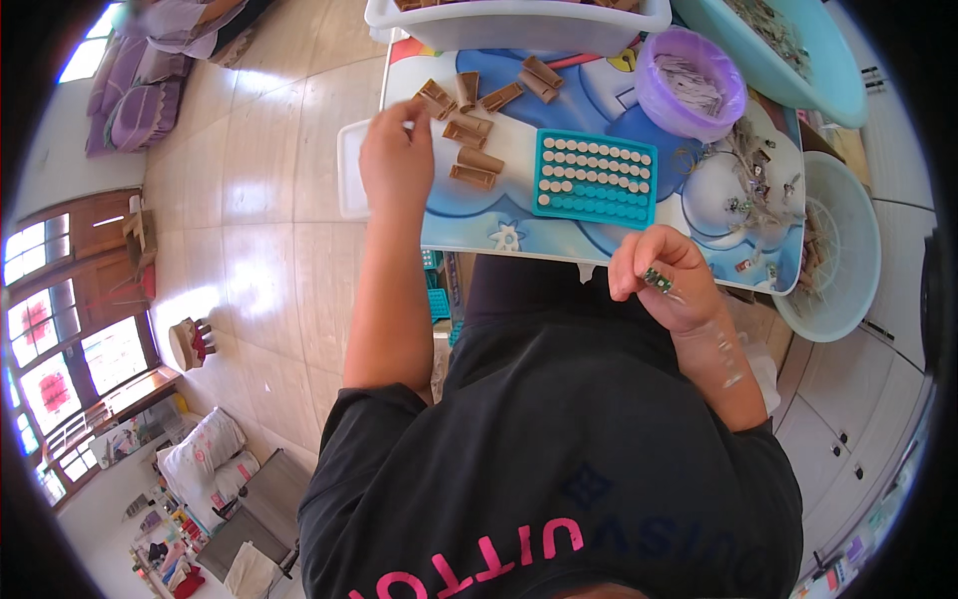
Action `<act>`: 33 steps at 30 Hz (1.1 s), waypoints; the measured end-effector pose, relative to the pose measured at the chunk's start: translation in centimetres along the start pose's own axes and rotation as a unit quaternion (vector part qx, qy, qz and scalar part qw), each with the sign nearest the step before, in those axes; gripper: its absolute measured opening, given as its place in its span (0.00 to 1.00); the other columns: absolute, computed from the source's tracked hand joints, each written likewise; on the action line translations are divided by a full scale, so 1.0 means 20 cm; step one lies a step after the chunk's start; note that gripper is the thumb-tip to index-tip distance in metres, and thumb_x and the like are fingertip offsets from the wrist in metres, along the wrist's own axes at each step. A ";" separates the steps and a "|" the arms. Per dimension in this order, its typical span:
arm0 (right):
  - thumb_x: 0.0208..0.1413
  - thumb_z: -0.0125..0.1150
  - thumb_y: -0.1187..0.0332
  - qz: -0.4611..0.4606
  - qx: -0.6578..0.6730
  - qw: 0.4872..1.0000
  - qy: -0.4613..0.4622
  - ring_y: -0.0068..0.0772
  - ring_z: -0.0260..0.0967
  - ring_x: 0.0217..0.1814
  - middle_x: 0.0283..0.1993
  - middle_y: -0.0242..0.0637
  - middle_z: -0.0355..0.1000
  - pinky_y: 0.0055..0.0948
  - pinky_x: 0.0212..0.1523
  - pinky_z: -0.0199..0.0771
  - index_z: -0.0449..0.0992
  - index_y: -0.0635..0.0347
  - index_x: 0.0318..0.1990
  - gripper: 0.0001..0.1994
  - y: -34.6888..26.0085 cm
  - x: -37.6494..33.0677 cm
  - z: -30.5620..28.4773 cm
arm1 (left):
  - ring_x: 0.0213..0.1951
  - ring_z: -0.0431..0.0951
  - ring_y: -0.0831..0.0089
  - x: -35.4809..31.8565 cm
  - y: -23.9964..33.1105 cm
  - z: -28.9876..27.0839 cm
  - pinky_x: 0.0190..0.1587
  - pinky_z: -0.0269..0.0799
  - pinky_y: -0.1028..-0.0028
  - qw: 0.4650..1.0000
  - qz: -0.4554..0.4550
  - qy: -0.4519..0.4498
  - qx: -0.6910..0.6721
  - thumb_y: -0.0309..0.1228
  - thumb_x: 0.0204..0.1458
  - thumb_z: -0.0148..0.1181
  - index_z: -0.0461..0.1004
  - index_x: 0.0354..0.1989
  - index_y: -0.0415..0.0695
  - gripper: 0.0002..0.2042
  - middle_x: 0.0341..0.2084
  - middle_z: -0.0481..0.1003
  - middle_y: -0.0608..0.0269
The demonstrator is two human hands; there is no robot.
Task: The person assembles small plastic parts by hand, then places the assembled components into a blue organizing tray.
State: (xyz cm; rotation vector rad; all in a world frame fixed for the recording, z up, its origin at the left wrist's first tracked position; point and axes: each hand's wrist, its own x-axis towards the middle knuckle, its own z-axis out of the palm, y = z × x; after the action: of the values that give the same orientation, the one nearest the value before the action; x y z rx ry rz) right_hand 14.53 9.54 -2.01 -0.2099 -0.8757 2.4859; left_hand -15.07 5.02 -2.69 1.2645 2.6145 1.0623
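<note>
My left hand (397,160) is over the table's left part, fingers curled together. Its fingertips meet the edge of a brown half-round plastic casing (437,97); what is between them, if anything, is hidden. More of these brown casings (467,130) lie around it. Close to my body, at the table's front edge, my right hand (667,275) pinches a small green circuit board (657,280). Just beyond that hand sits a teal tray (599,213) with rows of round white pieces (597,165); its nearer rows are partly unfilled.
A white bin (519,35) of brown pieces stands at the far edge. To its right are a purple tub (689,85) of pale strips and a light-blue basin (833,75). Wires and small boards (758,190) pile up at the table's right, beside a pale round basket (848,250).
</note>
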 end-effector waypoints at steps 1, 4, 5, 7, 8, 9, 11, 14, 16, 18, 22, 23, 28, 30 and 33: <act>0.54 0.57 0.67 0.002 -0.021 1.000 0.000 0.31 0.69 0.32 0.29 0.39 0.70 0.24 0.32 0.67 0.71 0.61 0.30 0.07 0.00 -0.01 0.00 | 0.32 0.75 0.64 0.04 0.02 0.00 0.38 0.69 0.67 1.000 -0.009 0.009 -0.005 0.33 0.50 0.56 0.76 0.36 0.45 0.08 0.32 0.75 0.61; 0.54 0.57 0.68 0.010 -0.042 0.999 -0.015 0.30 0.69 0.33 0.30 0.40 0.71 0.24 0.34 0.68 0.71 0.62 0.30 0.06 0.00 -0.02 0.01 | 0.32 0.75 0.64 0.17 -0.05 0.05 0.39 0.69 0.67 0.995 0.012 0.057 0.086 0.37 0.49 0.57 0.76 0.37 0.45 0.11 0.32 0.75 0.63; 0.54 0.57 0.69 0.010 -0.044 0.999 -0.020 0.29 0.69 0.34 0.31 0.40 0.71 0.23 0.35 0.68 0.71 0.62 0.31 0.06 0.00 -0.02 0.01 | 0.34 0.75 0.64 0.21 -0.04 0.07 0.40 0.70 0.67 0.989 0.016 0.027 0.146 0.41 0.47 0.59 0.76 0.37 0.44 0.15 0.32 0.76 0.63; 0.54 0.57 0.69 0.016 -0.041 0.999 -0.022 0.28 0.69 0.34 0.31 0.39 0.71 0.23 0.36 0.68 0.71 0.62 0.31 0.06 0.01 -0.02 0.02 | 0.34 0.75 0.64 0.27 -0.04 0.09 0.40 0.70 0.68 0.988 -0.045 -0.043 0.139 0.42 0.45 0.60 0.76 0.37 0.44 0.16 0.31 0.76 0.63; 0.54 0.57 0.69 0.025 -0.036 0.999 -0.024 0.28 0.69 0.35 0.32 0.39 0.71 0.23 0.36 0.68 0.71 0.62 0.31 0.06 0.01 -0.02 0.02 | 0.35 0.76 0.65 0.29 -0.03 0.09 0.40 0.70 0.68 0.979 -0.107 -0.114 0.133 0.43 0.44 0.61 0.76 0.37 0.44 0.17 0.31 0.76 0.62; 0.54 0.57 0.69 0.023 -0.036 0.999 -0.022 0.28 0.69 0.35 0.32 0.39 0.71 0.23 0.36 0.68 0.71 0.62 0.31 0.06 0.01 -0.02 0.03 | 0.35 0.76 0.65 0.30 -0.04 0.10 0.40 0.70 0.68 0.979 -0.105 -0.115 0.132 0.43 0.44 0.61 0.76 0.37 0.44 0.17 0.31 0.76 0.62; 0.53 0.58 0.69 0.038 -0.037 0.998 -0.032 0.27 0.69 0.35 0.32 0.38 0.71 0.22 0.37 0.68 0.71 0.62 0.32 0.06 0.00 -0.02 0.04 | 0.34 0.76 0.65 0.31 -0.06 0.11 0.40 0.70 0.69 0.986 -0.105 -0.124 0.044 0.43 0.44 0.61 0.76 0.36 0.43 0.17 0.30 0.77 0.61; 0.54 0.57 0.69 0.046 -0.042 0.997 -0.036 0.26 0.69 0.35 0.33 0.38 0.71 0.23 0.37 0.68 0.71 0.62 0.32 0.06 0.00 -0.02 0.06 | 0.33 0.77 0.68 0.30 -0.08 0.11 0.39 0.70 0.70 0.992 -0.106 -0.060 -0.042 0.39 0.44 0.61 0.75 0.35 0.41 0.15 0.29 0.77 0.61; 0.54 0.57 0.69 0.045 -0.042 0.997 -0.039 0.26 0.69 0.36 0.33 0.38 0.71 0.23 0.38 0.67 0.71 0.62 0.31 0.05 0.00 -0.02 0.06 | 0.31 0.77 0.71 0.28 -0.06 0.07 0.35 0.71 0.74 0.981 -0.049 0.044 -0.185 0.32 0.45 0.61 0.73 0.34 0.37 0.12 0.27 0.76 0.59; 0.54 0.57 0.69 0.043 -0.043 0.997 -0.041 0.26 0.69 0.36 0.33 0.37 0.71 0.23 0.38 0.67 0.71 0.62 0.31 0.05 -0.01 -0.02 0.06 | 0.28 0.76 0.73 0.20 0.07 0.00 0.29 0.72 0.76 0.917 -0.014 0.107 -0.385 0.23 0.49 0.57 0.66 0.39 0.35 0.10 0.28 0.75 0.54; 0.54 0.57 0.72 0.016 -0.123 0.992 -0.013 0.24 0.67 0.38 0.35 0.37 0.70 0.21 0.40 0.65 0.71 0.63 0.31 0.04 -0.07 0.00 0.07 | 0.28 0.76 0.73 -0.11 0.32 -0.07 0.24 0.73 0.79 0.818 -0.157 -0.122 -0.539 0.26 0.53 0.54 0.67 0.43 0.36 0.11 0.31 0.74 0.55; 0.53 0.57 0.72 -0.001 -0.175 0.985 0.003 0.24 0.66 0.39 0.36 0.37 0.70 0.21 0.42 0.64 0.72 0.63 0.31 0.04 -0.08 0.02 0.07 | 0.29 0.76 0.73 -0.20 0.36 -0.06 0.24 0.73 0.81 0.807 -0.199 -0.174 -0.528 0.27 0.53 0.54 0.68 0.44 0.37 0.11 0.32 0.74 0.56; 0.51 0.59 0.75 -0.149 -0.422 0.890 0.088 0.27 0.65 0.41 0.36 0.36 0.69 0.24 0.44 0.63 0.73 0.62 0.32 0.02 -0.08 0.07 0.07 | 0.34 0.77 0.72 -0.48 0.47 -0.01 0.27 0.77 0.78 0.712 -0.293 -0.310 -0.557 0.29 0.54 0.54 0.69 0.46 0.39 0.13 0.35 0.74 0.58; 0.49 0.60 0.75 -0.186 -0.508 0.834 0.113 0.29 0.66 0.40 0.36 0.37 0.70 0.25 0.41 0.65 0.73 0.62 0.31 0.02 -0.08 0.08 0.07 | 0.38 0.77 0.69 -0.50 0.48 0.01 0.32 0.79 0.74 0.654 -0.314 -0.348 -0.594 0.31 0.55 0.52 0.68 0.49 0.39 0.14 0.38 0.74 0.58; 0.47 0.61 0.75 -0.205 -0.552 0.795 0.145 0.32 0.68 0.37 0.34 0.38 0.70 0.26 0.38 0.67 0.73 0.62 0.30 0.03 -0.08 0.06 0.06 | 0.41 0.77 0.67 -0.50 0.51 -0.01 0.36 0.79 0.71 0.636 -0.313 -0.377 -0.595 0.34 0.59 0.46 0.65 0.52 0.37 0.17 0.40 0.73 0.55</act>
State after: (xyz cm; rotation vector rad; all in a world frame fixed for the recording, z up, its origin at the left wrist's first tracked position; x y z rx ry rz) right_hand 13.65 10.53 -0.03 -0.6700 -1.8800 1.2354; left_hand -1.61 2.20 1.13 0.2478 1.0128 1.2542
